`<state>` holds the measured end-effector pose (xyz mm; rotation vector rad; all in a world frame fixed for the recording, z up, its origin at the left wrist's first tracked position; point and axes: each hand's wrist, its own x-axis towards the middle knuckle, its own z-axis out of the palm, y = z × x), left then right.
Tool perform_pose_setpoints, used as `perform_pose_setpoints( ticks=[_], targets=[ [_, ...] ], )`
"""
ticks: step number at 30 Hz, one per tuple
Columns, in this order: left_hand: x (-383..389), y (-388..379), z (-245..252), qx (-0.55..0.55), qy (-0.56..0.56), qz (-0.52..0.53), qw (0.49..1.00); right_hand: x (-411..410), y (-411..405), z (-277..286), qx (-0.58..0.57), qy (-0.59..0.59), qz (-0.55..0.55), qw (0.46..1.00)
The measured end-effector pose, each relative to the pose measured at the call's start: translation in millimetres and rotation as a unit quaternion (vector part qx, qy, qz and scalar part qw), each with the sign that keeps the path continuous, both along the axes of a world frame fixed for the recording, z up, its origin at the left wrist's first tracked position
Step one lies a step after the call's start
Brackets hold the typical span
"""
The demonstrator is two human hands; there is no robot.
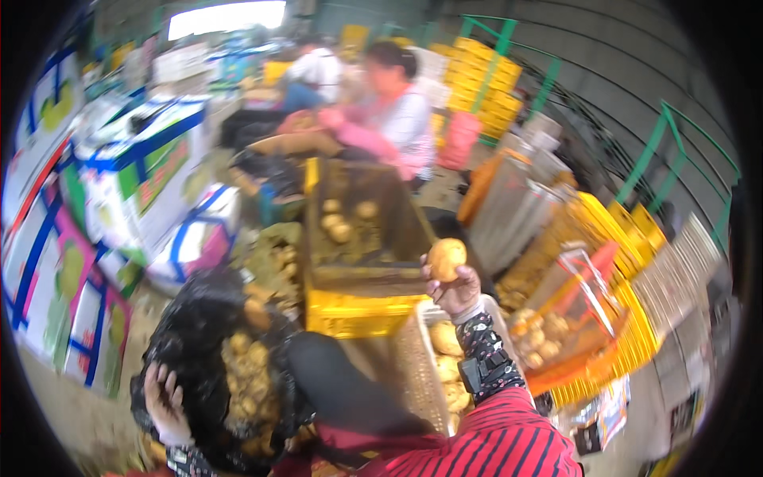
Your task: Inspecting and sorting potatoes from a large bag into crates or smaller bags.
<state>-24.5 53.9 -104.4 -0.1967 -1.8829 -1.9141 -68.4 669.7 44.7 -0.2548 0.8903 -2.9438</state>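
My right hand (456,289) holds up a large round potato (447,260) above a pale perforated basket (414,364) that has big potatoes in it. At the lower left my left hand (166,399) rests with its fingers spread at the side of a black plastic bag (185,334), and I see nothing held in it. Many smaller potatoes (247,375) lie inside that bag. In front of me stands a yellow crate (360,313) with a muddy open bin on top; several potatoes (338,229) lie in it.
Printed cartons (137,173) are stacked at the left. At the right are yellow crates (632,340) and an orange net bag (590,369) with potatoes. Farther off, a co-worker (399,113) in pink sleeves sits beyond the bin, with another person (316,71) behind. Green railings (667,149) stand at the right.
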Motion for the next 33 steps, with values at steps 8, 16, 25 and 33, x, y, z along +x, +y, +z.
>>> perform_pose_setpoints(
  ticks=[8,16,25,33],
  targets=[
    [-9,-13,-15,0.285,-0.136,-0.065,0.947,119,220,100,-0.049,0.221,-0.427,0.876],
    [10,6,23,0.283,-0.075,-0.037,0.956,0,110,78,0.220,0.012,-0.181,0.959],
    [9,-2,45,0.370,-0.068,0.048,0.925,-81,-372,-92,0.662,0.222,0.493,0.518],
    [10,-10,69,0.428,-0.062,0.057,0.900,37,-500,-277,0.651,0.526,0.546,0.018]
  ],
)
